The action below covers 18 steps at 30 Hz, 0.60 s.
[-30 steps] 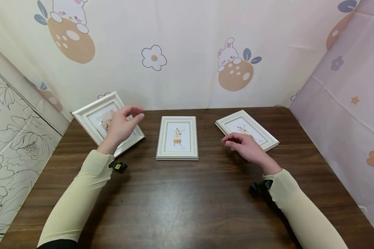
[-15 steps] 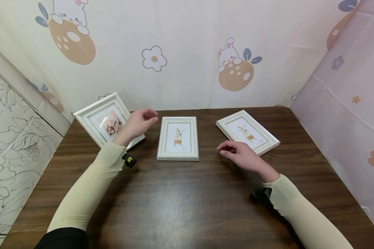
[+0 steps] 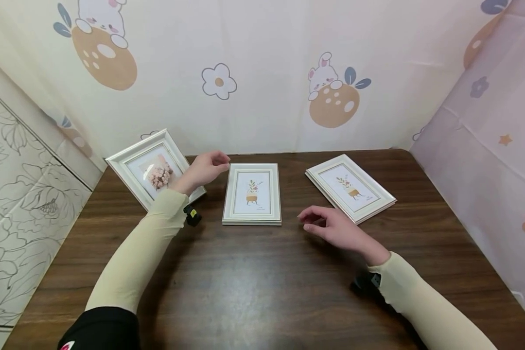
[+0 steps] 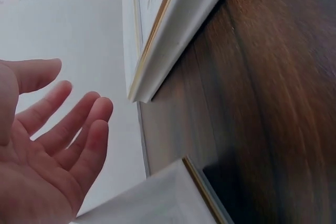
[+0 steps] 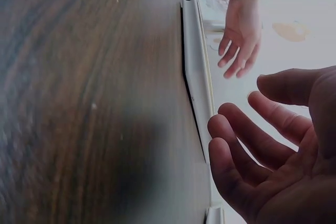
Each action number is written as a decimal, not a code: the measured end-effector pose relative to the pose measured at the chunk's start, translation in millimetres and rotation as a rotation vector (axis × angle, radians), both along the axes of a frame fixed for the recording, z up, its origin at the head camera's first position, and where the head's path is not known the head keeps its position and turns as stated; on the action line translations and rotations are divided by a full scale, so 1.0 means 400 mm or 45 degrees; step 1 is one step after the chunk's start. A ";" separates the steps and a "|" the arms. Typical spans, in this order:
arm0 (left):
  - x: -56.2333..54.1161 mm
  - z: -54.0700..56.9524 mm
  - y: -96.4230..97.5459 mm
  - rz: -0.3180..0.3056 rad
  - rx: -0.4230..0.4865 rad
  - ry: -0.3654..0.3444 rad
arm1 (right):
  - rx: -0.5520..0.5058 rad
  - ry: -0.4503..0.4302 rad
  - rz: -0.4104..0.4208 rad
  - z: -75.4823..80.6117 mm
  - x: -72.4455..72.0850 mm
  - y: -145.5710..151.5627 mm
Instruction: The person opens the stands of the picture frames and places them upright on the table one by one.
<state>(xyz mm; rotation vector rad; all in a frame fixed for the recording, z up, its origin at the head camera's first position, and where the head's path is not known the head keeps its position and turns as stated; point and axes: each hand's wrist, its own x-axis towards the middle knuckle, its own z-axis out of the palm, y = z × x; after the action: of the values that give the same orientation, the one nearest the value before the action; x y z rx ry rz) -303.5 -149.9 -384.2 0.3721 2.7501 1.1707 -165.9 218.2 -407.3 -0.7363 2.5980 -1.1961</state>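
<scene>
A white picture frame [image 3: 252, 219] with a potted-plant print lies flat near the middle of the table's back. My left hand [image 3: 204, 169] hovers by its upper left corner, fingers loosely bent and holding nothing, as the left wrist view also shows. To the left, another white picture frame [image 3: 136, 154] with a pink flower photo stands propped up, its right part hidden behind my left hand and wrist. My right hand [image 3: 330, 227], relaxed and holding nothing, is over the table beside the lower left edge of a third picture frame [image 3: 372, 209], which lies askew on the right.
The dark wooden table [image 3: 245, 287] reaches back to a patterned curtain [image 3: 262, 112]. A second curtain [image 3: 490, 160] borders the right side, and a panel with flower line drawings [image 3: 30, 209] stands along the left.
My left hand has moved right, from in front of the propped frame toward the middle one. My right hand has drawn left and nearer, off the right frame. The frames stay put.
</scene>
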 end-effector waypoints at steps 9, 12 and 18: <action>-0.019 0.004 0.041 0.006 -0.075 -0.119 | -0.017 0.009 0.038 -0.003 0.005 -0.008; -0.024 0.001 0.050 0.024 -0.112 -0.141 | -0.019 -0.020 0.064 -0.002 0.008 -0.010; -0.038 -0.009 0.061 0.063 -0.138 -0.176 | -0.049 -0.082 0.105 -0.002 0.011 -0.014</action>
<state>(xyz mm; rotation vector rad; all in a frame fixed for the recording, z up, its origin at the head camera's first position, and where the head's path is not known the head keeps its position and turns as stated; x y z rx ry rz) -318.7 -125.6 -387.9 0.2041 2.7017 1.0112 -161.5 212.6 -408.2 -0.7905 2.4739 -1.2276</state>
